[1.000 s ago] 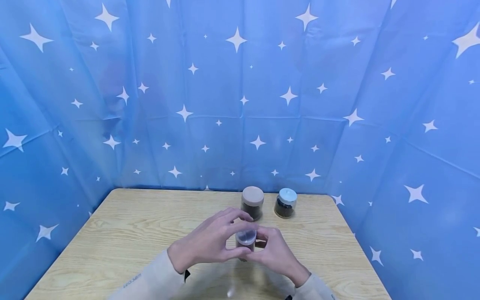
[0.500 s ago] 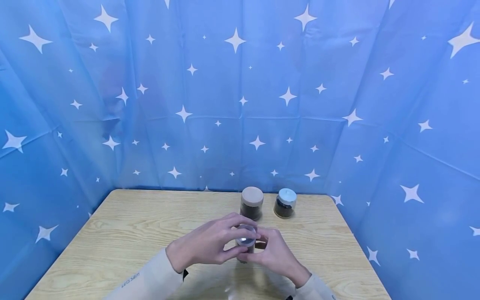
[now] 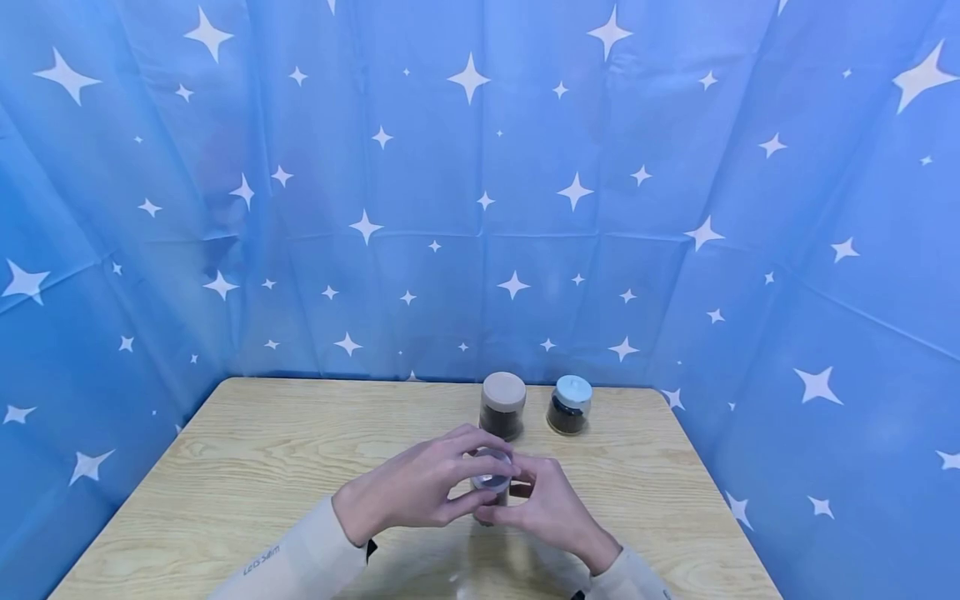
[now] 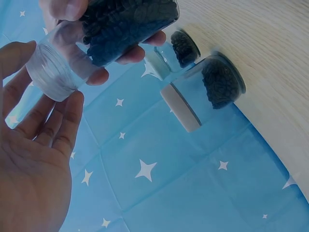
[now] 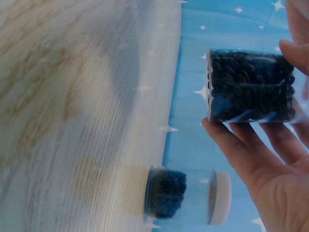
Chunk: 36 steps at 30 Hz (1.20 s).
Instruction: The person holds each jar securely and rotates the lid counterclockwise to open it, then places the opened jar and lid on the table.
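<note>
A clear jar [image 3: 500, 498], filled low down with dark seeds, is between both hands near the middle of the table. My left hand [image 3: 427, 483] curls its thumb and fingers around the clear ribbed lid [image 4: 53, 72]. Lower down, the fingers and thumb of my right hand [image 3: 551, 504] grip the jar's body. Through the wall, the dark seeds [image 5: 251, 87] show clearly in the right wrist view. In the head view, the left fingers cover part of the lid.
Behind the hands stands a jar with a beige lid [image 3: 503, 390] and dark contents. To its right is a shorter jar with a light blue lid [image 3: 573, 389]. Both are on the wooden table [image 3: 300, 433], in front of a blue star-printed curtain [image 3: 420, 183].
My left fingers have shifted slightly right and down around the lid since one second ago. The right hand keeps its grip, and the two jars behind stay in place.
</note>
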Each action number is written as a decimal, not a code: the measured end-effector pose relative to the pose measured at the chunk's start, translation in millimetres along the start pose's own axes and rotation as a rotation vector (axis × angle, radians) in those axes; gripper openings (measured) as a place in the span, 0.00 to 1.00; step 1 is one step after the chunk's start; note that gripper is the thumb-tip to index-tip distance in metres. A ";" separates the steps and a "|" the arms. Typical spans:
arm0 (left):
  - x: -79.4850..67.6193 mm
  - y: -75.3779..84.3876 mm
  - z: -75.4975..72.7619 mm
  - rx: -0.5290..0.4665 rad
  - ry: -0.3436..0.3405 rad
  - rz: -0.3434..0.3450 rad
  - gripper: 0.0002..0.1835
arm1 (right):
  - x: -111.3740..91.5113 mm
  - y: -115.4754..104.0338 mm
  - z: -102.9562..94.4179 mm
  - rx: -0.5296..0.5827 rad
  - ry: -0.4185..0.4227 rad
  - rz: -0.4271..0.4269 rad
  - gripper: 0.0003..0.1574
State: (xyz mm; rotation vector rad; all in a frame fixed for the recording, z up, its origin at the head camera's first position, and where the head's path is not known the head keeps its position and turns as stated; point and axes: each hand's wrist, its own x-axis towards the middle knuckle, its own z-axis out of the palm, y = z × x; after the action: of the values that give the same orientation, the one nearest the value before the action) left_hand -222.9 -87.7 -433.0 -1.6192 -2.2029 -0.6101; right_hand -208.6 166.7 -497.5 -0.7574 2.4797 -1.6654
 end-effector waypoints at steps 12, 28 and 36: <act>0.7 1.9 0.7 0.030 0.009 -0.027 0.16 | 0.4 -2.6 -0.1 0.005 0.002 -0.005 0.27; 4.7 7.3 10.0 0.072 0.116 -0.128 0.17 | 0.0 0.6 2.0 -0.012 0.037 -0.022 0.28; 7.5 10.7 15.6 0.117 0.165 -0.195 0.19 | 0.9 0.3 3.8 -0.012 0.050 -0.063 0.28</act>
State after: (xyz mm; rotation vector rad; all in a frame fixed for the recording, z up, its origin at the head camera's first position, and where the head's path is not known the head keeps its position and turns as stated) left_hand -215.2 -70.7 -441.0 -1.2602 -2.2428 -0.6304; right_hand -208.3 163.1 -499.1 -0.8132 2.5265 -1.7127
